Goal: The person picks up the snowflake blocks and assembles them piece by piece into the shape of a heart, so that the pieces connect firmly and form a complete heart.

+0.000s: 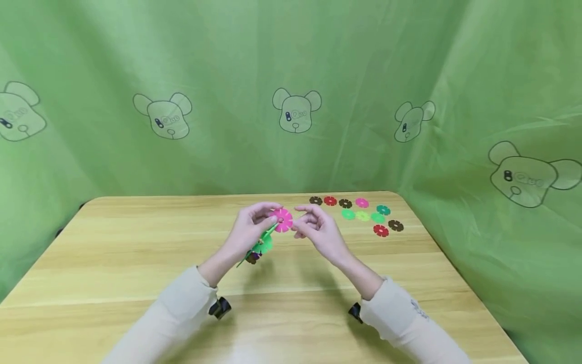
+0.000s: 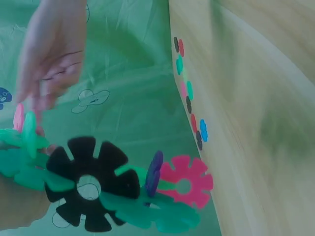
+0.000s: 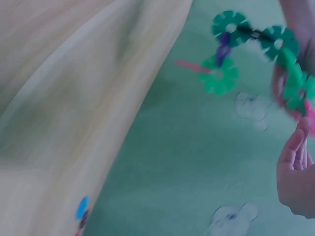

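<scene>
My left hand (image 1: 245,232) pinches a linked chain of notched plastic discs near its upper end, where a pink disc (image 1: 284,227) stands beside a green disc (image 1: 264,246). Below the hand, the chain hangs over the table; in the left wrist view it includes a black disc (image 2: 81,146), a purple disc (image 2: 154,172) and another pink disc (image 2: 197,172). My right hand (image 1: 322,233) is at the pink disc's right edge, its thumb tip close to the rim and its index finger held away from it. Whether the thumb touches the disc is hard to tell.
Several loose discs lie at the back right of the wooden table (image 1: 136,283), among them a red disc (image 1: 381,231), a brown disc (image 1: 395,226) and a teal disc (image 1: 383,210). A green curtain (image 1: 227,151) with bear-head prints stands behind and beside the table.
</scene>
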Demonstrator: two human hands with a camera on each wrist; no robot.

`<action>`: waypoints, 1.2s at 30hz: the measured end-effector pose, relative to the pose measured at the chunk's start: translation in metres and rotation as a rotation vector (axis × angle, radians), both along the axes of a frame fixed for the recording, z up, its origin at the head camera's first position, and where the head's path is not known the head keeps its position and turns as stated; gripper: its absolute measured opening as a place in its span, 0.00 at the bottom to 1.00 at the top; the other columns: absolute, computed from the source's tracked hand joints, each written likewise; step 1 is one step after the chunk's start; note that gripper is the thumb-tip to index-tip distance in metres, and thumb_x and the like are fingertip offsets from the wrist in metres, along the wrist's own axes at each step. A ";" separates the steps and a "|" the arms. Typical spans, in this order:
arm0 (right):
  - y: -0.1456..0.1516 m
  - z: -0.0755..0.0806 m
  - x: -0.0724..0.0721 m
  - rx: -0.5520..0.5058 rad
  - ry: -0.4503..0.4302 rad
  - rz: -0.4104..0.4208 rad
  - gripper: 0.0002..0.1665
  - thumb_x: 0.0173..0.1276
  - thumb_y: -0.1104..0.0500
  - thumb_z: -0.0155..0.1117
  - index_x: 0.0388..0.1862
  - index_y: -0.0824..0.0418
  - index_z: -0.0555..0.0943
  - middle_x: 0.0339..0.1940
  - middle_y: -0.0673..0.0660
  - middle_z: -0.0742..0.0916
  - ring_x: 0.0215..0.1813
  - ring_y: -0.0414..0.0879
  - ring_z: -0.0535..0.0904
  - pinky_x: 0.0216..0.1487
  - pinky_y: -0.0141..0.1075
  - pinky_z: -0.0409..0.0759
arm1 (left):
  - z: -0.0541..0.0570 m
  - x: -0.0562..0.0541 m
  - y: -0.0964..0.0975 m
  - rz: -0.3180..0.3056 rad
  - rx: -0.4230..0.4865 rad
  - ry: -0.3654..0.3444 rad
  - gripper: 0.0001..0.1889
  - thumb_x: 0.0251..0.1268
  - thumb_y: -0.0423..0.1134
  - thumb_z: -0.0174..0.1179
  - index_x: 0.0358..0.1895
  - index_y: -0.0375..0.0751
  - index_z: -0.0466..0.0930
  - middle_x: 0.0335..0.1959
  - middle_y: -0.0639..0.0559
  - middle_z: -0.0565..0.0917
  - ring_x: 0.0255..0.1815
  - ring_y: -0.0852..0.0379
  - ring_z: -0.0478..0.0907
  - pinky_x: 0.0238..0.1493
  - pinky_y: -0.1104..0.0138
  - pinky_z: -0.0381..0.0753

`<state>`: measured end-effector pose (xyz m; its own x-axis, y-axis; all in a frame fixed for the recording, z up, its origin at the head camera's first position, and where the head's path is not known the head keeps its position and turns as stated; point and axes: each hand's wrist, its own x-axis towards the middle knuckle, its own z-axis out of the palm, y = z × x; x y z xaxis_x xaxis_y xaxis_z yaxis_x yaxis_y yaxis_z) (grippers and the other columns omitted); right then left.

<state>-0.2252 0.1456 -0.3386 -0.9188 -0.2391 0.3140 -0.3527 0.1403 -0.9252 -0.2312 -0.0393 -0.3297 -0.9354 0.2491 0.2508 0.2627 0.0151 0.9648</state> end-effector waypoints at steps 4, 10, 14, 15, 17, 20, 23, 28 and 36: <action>0.030 -0.012 -0.021 0.127 -0.022 -0.106 0.26 0.64 0.63 0.57 0.60 0.70 0.66 0.39 0.72 0.80 0.31 0.43 0.79 0.38 0.36 0.80 | 0.001 -0.001 -0.003 0.024 0.008 -0.018 0.14 0.59 0.24 0.54 0.49 0.31 0.77 0.36 0.42 0.81 0.31 0.62 0.76 0.35 0.75 0.76; 0.086 -0.030 -0.049 0.267 -0.111 -0.284 0.30 0.67 0.55 0.55 0.65 0.66 0.63 0.46 0.70 0.79 0.34 0.45 0.78 0.41 0.36 0.79 | 0.000 -0.001 -0.009 0.011 0.014 -0.035 0.14 0.59 0.24 0.54 0.49 0.30 0.76 0.37 0.42 0.81 0.32 0.62 0.76 0.36 0.75 0.77; 0.120 -0.043 -0.059 0.325 -0.128 -0.340 0.32 0.67 0.54 0.55 0.66 0.66 0.61 0.47 0.71 0.79 0.32 0.40 0.77 0.42 0.40 0.79 | 0.000 -0.001 -0.011 0.004 0.013 -0.036 0.14 0.59 0.24 0.54 0.49 0.29 0.76 0.38 0.41 0.81 0.33 0.62 0.76 0.37 0.75 0.77; 0.128 -0.045 -0.061 0.354 -0.128 -0.357 0.33 0.67 0.54 0.55 0.66 0.66 0.61 0.46 0.71 0.79 0.32 0.40 0.77 0.41 0.39 0.80 | 0.000 -0.001 -0.012 0.001 0.013 -0.035 0.14 0.59 0.24 0.54 0.49 0.29 0.76 0.38 0.41 0.81 0.33 0.62 0.76 0.37 0.75 0.77; 0.143 -0.051 -0.064 0.403 -0.138 -0.392 0.33 0.68 0.53 0.55 0.66 0.67 0.60 0.45 0.70 0.79 0.33 0.44 0.78 0.39 0.37 0.80 | -0.001 -0.001 -0.013 -0.004 0.011 -0.033 0.14 0.59 0.24 0.54 0.49 0.29 0.76 0.38 0.41 0.81 0.33 0.62 0.77 0.37 0.74 0.78; 0.163 -0.058 -0.067 0.497 -0.197 -0.426 0.34 0.69 0.51 0.52 0.67 0.68 0.59 0.47 0.71 0.77 0.40 0.55 0.78 0.39 0.37 0.78 | -0.001 -0.001 -0.014 -0.006 0.000 -0.029 0.14 0.59 0.24 0.54 0.49 0.28 0.76 0.37 0.41 0.81 0.32 0.62 0.77 0.36 0.75 0.77; 0.179 -0.065 -0.069 0.597 -0.288 -0.408 0.34 0.71 0.52 0.49 0.67 0.71 0.56 0.52 0.76 0.73 0.49 0.65 0.74 0.47 0.46 0.75 | -0.001 -0.001 -0.015 -0.004 -0.018 -0.028 0.14 0.59 0.25 0.55 0.49 0.29 0.76 0.37 0.40 0.81 0.32 0.62 0.77 0.36 0.75 0.77; 0.200 -0.078 -0.073 0.818 -0.348 -0.318 0.35 0.68 0.57 0.50 0.64 0.79 0.54 0.58 0.82 0.66 0.58 0.71 0.65 0.59 0.56 0.64 | -0.001 -0.001 -0.016 -0.007 -0.038 -0.037 0.14 0.60 0.26 0.55 0.50 0.30 0.76 0.36 0.42 0.81 0.31 0.62 0.77 0.35 0.74 0.77; 0.207 -0.089 -0.080 0.861 -0.321 -0.273 0.28 0.63 0.62 0.54 0.58 0.80 0.65 0.50 0.77 0.74 0.48 0.63 0.70 0.52 0.50 0.69 | -0.003 -0.002 -0.019 -0.007 -0.024 -0.045 0.14 0.60 0.26 0.55 0.50 0.29 0.76 0.35 0.42 0.81 0.30 0.63 0.77 0.34 0.74 0.77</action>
<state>-0.3056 0.3524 -0.4277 -0.9886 -0.0349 -0.1462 0.0456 0.8573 -0.5128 -0.2328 -0.0581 -0.3327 -0.9438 0.2615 0.2024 0.2193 0.0369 0.9750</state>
